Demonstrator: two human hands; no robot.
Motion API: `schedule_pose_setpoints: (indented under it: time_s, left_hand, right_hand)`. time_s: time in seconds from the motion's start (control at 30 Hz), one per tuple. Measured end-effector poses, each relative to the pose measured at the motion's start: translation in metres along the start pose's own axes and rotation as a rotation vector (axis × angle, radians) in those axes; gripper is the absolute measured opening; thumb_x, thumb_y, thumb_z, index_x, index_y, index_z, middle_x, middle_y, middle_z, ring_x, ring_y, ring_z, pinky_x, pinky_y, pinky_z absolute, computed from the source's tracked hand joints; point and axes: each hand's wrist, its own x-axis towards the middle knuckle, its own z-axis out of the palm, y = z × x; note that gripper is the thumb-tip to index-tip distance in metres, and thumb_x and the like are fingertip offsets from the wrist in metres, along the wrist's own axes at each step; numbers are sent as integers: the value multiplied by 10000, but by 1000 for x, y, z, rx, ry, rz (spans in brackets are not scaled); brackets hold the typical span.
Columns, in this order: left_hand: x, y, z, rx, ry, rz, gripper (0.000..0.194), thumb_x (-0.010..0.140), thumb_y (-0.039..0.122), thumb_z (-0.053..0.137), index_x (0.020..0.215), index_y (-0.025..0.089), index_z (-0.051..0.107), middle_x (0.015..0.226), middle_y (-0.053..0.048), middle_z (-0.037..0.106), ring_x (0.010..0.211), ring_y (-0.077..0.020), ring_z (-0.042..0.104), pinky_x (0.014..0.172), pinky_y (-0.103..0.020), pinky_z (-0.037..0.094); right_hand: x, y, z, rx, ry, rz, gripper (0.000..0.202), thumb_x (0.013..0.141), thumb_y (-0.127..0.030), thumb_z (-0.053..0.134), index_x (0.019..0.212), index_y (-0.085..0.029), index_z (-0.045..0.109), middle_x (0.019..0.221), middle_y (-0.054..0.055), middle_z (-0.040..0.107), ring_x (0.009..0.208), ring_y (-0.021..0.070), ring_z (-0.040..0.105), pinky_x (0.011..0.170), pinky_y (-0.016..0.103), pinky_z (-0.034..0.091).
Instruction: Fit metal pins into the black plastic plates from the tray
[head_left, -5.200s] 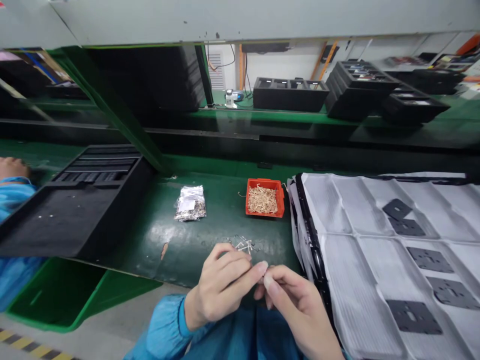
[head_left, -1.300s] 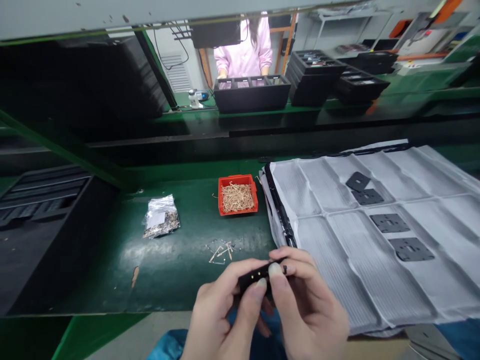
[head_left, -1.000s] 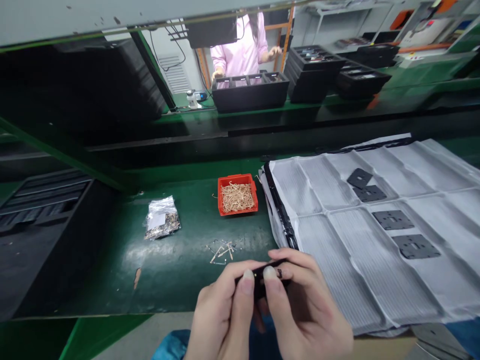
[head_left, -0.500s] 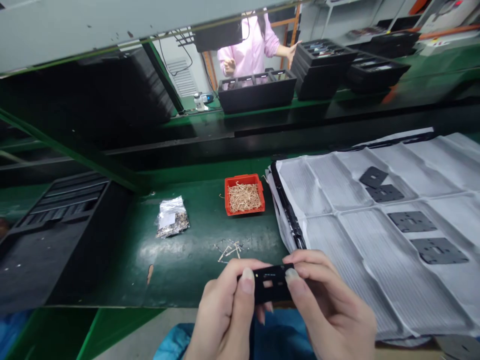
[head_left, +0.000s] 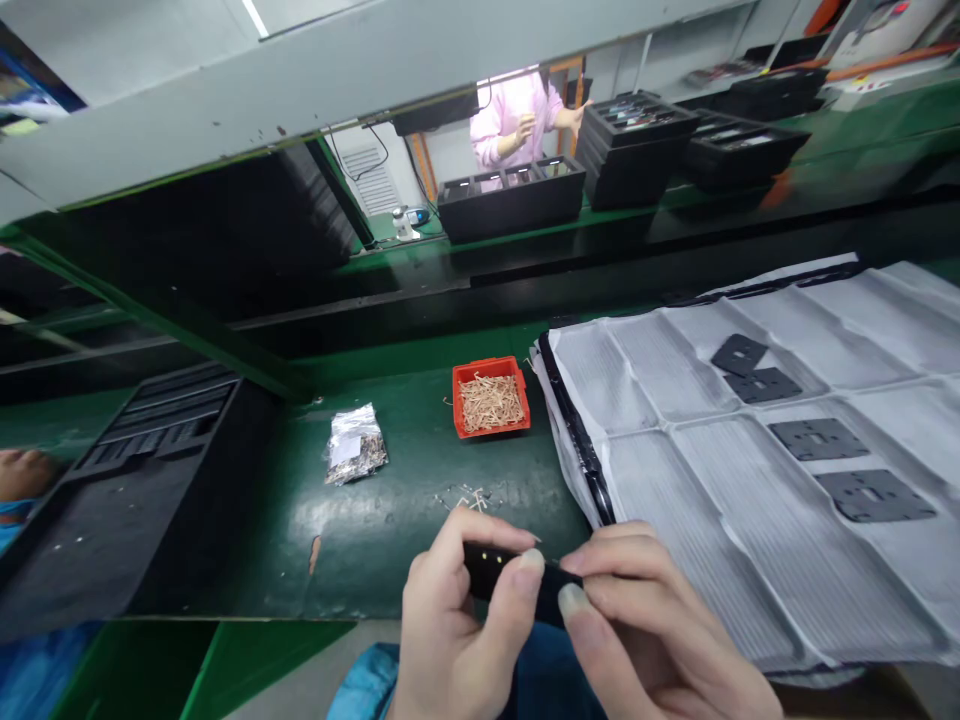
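Note:
In front of my body, a flat black plate (head_left: 484,568) with small shiny dots is held between both hands, tilted so that its face shows less. My left hand (head_left: 461,620) grips its left end, thumb on the near side and fingers behind. My right hand (head_left: 656,620) pinches its right end between thumb and fingers; the fingers cover much of the plate. Just beyond the hands, several thin pale strips (head_left: 472,498) lie loose on the green bench (head_left: 405,550). Farther back, a red bin (head_left: 491,433) holds many similar strips (head_left: 491,400).
A clear bag of small parts (head_left: 356,447) lies left of the bin. To the right, a grey-white divided sheet (head_left: 735,500) carries several dark plates (head_left: 817,438). A black tray (head_left: 112,510) stands at left, near another person's hand (head_left: 26,473). Across, a person in pink (head_left: 510,120) stands behind black boxes (head_left: 514,205).
Both hands have tipped the black plate, so its cut-outs no longer show. My right fingers have shifted along its end. The view has moved slightly, and the hand at far left now shows more.

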Motion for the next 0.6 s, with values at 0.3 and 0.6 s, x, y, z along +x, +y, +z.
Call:
schedule_pose_setpoints:
  time_s: [0.3, 0.6]
  left_hand:
    - [6, 11, -2, -17, -42, -144, 339, 948, 453, 722, 769, 183, 624, 542, 77, 475, 411, -55, 367, 411, -166, 272]
    - [4, 1, -12, 43, -191, -6, 409, 1111, 504, 463, 943, 201, 682, 502, 78, 401, 382, -75, 338, 365, -182, 211]
  right_hand:
    - [8, 8, -20, -185, -223, -138, 149, 880, -84, 730, 875, -234, 733, 891, 44, 748, 819, 200, 691, 714, 358, 596]
    - [13, 21, -26, -599, -145, -486, 283, 897, -105, 744, 1125, -262, 801, 1094, 76, 775, 982, 225, 686, 828, 365, 600]
